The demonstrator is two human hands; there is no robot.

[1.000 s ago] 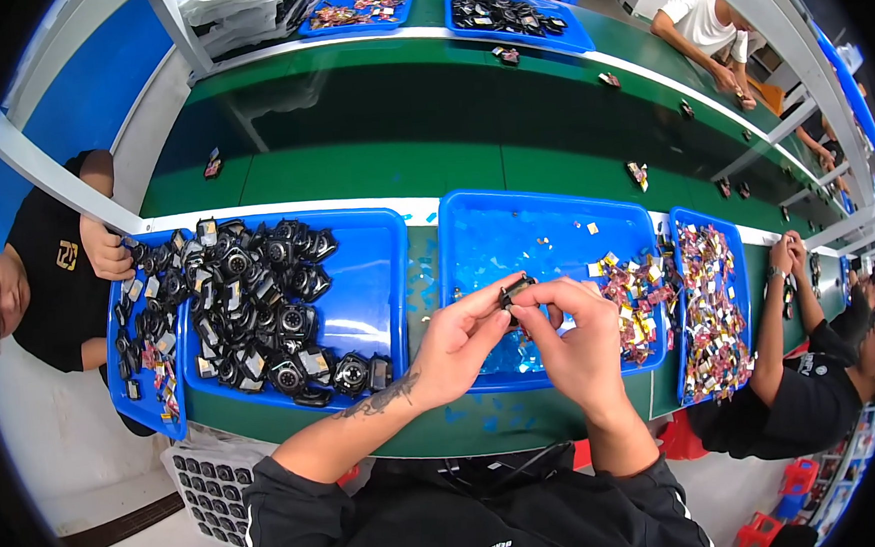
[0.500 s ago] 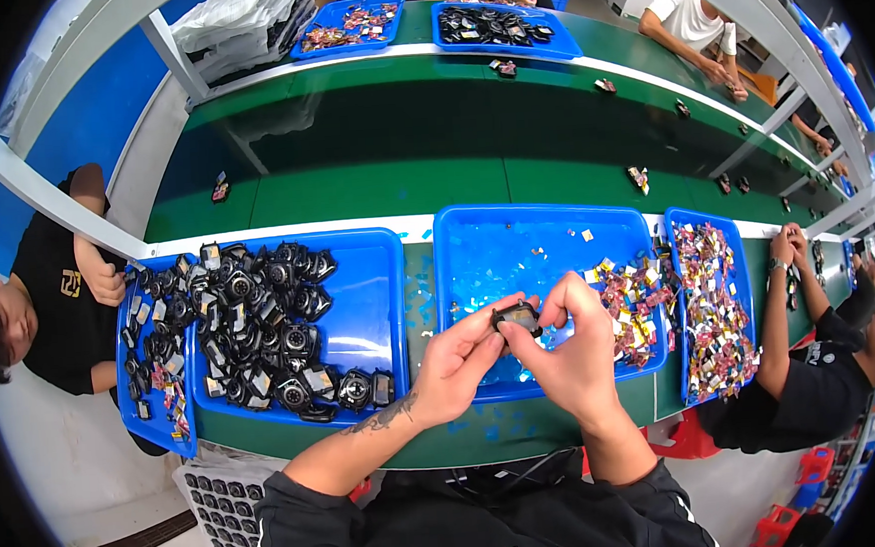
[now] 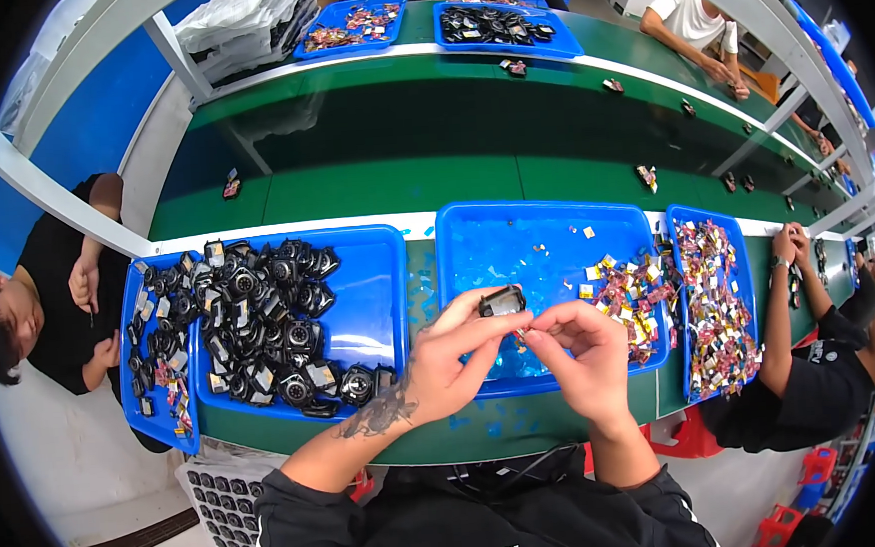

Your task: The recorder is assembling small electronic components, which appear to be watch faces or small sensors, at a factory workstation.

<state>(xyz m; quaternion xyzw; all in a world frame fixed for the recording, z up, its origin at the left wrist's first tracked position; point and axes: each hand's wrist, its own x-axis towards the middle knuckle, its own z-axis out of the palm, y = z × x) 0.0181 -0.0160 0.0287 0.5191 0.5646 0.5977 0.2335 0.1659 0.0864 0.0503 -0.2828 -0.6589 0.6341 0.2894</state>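
Observation:
My left hand (image 3: 446, 371) grips a black watch case (image 3: 501, 302) and holds it above a blue tray (image 3: 539, 210). The case's grey, flat side faces up. Close beside it, my right hand (image 3: 588, 360) is closed in a pinch, its fingertips meeting those of my left hand; what they pinch is too small to make out. Blue film scraps (image 3: 486, 245) and a heap of small pink, yellow and white parts (image 3: 628, 302) lie in this tray. To the left, another blue tray (image 3: 368, 278) holds a pile of black watch cases (image 3: 260, 314).
A narrow tray of small colourful parts (image 3: 715, 307) stands at right; a mixed tray (image 3: 159, 391) stands far left. Beyond a white rail runs a green conveyor belt (image 3: 372, 192) with scattered pieces. Co-workers sit on both sides and across. Slanting white posts (image 3: 62, 186) frame the bench.
The watch case has shifted slightly left and up in my left hand, and turned. My right hand has come down from above it to my left fingertips. The left co-worker's hands have moved lower.

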